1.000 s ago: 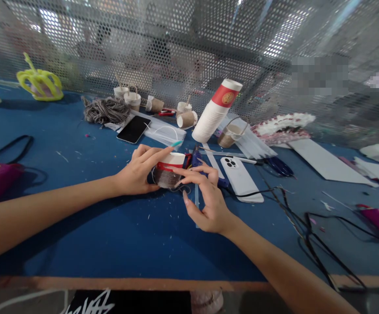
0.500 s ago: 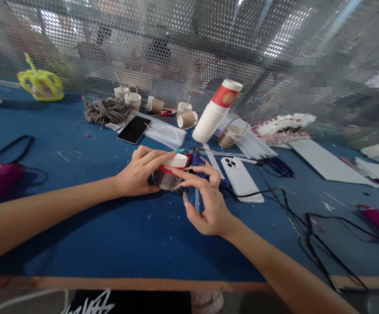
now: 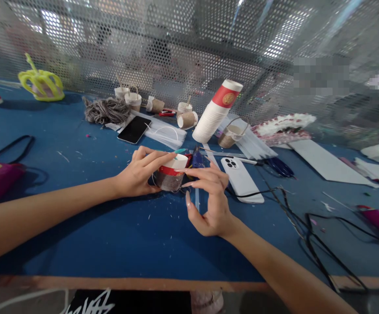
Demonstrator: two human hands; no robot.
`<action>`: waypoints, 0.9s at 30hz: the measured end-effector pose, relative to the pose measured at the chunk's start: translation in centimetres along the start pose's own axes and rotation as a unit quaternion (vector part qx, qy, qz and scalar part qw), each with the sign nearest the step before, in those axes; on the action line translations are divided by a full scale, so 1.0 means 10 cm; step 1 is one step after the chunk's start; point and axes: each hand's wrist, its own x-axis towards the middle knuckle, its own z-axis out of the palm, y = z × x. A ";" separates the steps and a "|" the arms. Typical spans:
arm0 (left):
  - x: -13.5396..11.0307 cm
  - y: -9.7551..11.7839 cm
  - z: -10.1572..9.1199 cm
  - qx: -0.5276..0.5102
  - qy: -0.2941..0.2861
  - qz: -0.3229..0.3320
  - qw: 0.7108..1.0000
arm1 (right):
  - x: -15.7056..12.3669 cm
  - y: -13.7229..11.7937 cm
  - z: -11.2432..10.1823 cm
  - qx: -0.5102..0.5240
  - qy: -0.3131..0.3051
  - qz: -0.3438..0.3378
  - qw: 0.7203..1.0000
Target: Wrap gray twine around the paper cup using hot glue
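Note:
A short paper cup (image 3: pixel 170 178) with a white rim, a red band and grey yarn wound round its lower part stands on the blue table. My left hand (image 3: pixel 140 171) is closed round its left side, fingers over the rim and thumb low down. On the right, my right hand (image 3: pixel 210 196) has its fingers apart, the index fingertip at or very near the red band; I cannot tell if it touches. Behind that hand lies a blue glue gun (image 3: pixel 197 158), partly hidden. Loose yarn ends show at the cup's base.
A leaning stack of paper cups (image 3: pixel 213 115), a white phone (image 3: pixel 243 179), a black-screened phone (image 3: pixel 134 129), a grey yarn bundle (image 3: pixel 107 110) and several small wrapped cups lie beyond my hands. Black cables (image 3: pixel 307 235) run along the right. A perforated metal screen (image 3: pixel 163 48) borders the back.
My right hand's fingers have drawn back a little to the right from the cup, baring more of its red band and yarn. My left hand stays in place on the cup.

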 end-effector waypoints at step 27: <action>0.03 -0.09 0.03 -0.209 -0.004 -0.008 0.978 | -0.07 0.28 0.15 0.148 -0.044 0.074 0.985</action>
